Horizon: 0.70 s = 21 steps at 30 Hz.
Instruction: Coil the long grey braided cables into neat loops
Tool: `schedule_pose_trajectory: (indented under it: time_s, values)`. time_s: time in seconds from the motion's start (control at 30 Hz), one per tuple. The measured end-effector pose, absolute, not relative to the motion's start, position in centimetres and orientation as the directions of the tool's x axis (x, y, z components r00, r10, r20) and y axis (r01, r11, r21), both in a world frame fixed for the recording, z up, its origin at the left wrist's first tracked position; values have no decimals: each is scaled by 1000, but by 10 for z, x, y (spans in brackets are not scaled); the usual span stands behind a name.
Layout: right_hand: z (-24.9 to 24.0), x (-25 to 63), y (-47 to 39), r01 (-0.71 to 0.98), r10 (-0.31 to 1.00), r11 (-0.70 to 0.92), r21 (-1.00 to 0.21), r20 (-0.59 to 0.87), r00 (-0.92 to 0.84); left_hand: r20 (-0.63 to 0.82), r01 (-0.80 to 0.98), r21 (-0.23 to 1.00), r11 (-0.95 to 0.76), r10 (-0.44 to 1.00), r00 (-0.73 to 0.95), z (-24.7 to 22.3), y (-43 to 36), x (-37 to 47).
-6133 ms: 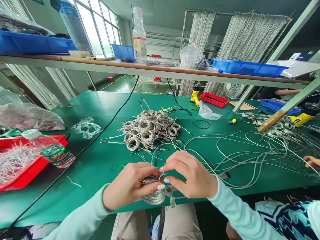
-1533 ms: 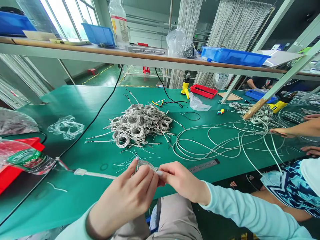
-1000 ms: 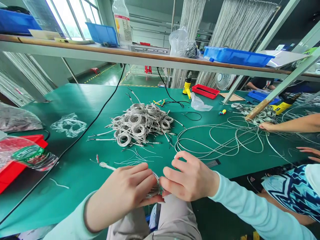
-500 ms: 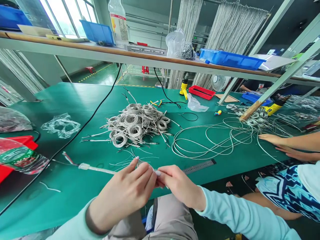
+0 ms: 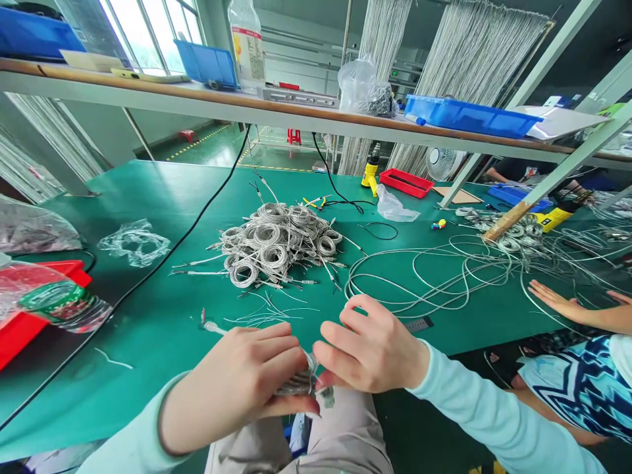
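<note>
My left hand is wrapped around a coiled grey cable at the front edge of the table, above my lap. A stripped end of this cable sticks out to the left behind the hand. At the coil's right side my right hand is closed, its curled fingers and thumb pinching the cable; the exact grip is partly hidden. A small clear connector hangs below my right thumb. Beyond both hands lies a pile of coiled grey cables.
Loose wire scraps lie before the pile. A ruler and long loose cable loops lie to the right, near another person's hand. A black cord crosses the left side. Overhead runs a shelf.
My left hand has turned, and the cable is now a coil in its grip. The right hand has risen slightly and moved right. The stripped end has been drawn nearer the left hand.
</note>
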State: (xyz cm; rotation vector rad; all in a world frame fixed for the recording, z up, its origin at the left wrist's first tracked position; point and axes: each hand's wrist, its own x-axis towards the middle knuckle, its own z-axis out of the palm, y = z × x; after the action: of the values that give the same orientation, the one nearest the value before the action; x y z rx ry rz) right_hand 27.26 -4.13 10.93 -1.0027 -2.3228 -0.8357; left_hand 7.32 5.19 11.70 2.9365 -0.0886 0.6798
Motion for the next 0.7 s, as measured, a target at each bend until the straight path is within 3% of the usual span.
schedule_pose_trajectory:
  time_s: [0.1,0.17,0.2,0.27,0.33,0.37,0.4,0.47,0.53,0.57,0.63,0.7]
  values:
    - [113,269,-41,695,385,607,385,623,-681,431,-122,172,-978,-37,901,119,52,75]
    - [112,264,-44,698,419,668,257,646,-639,446,-129,158,-979,-46,894,120,51,75]
    - [110,261,-45,721,489,683,118,659,-571,457,-118,121,-986,-50,888,120,49,75]
    - [104,252,-49,725,729,609,-323,588,-350,477,-58,-16,-998,-59,877,120,44,75]
    - [98,243,-52,528,943,329,-783,302,-138,503,21,-216,-976,-93,859,118,37,75]
    - [95,240,-53,367,987,156,-917,134,-86,515,60,-315,-947,-118,849,117,34,76]
    - [93,238,-53,216,998,15,-976,0,-68,525,90,-395,-914,-145,838,117,32,76]
    - [91,238,-53,87,994,-72,-994,-79,-81,536,112,-465,-878,-179,825,117,31,76]
    - [94,244,-53,273,992,100,-957,73,-107,536,88,-395,-914,-152,830,120,33,75]
    - [96,249,-54,440,970,241,-865,204,-131,540,64,-323,-944,-128,832,121,35,74]
    - [102,258,-54,730,853,470,-495,467,-232,542,10,-166,-986,-83,836,124,39,72]
    - [108,265,-54,842,700,533,-87,605,-380,531,-34,-56,-998,-59,845,125,42,71]
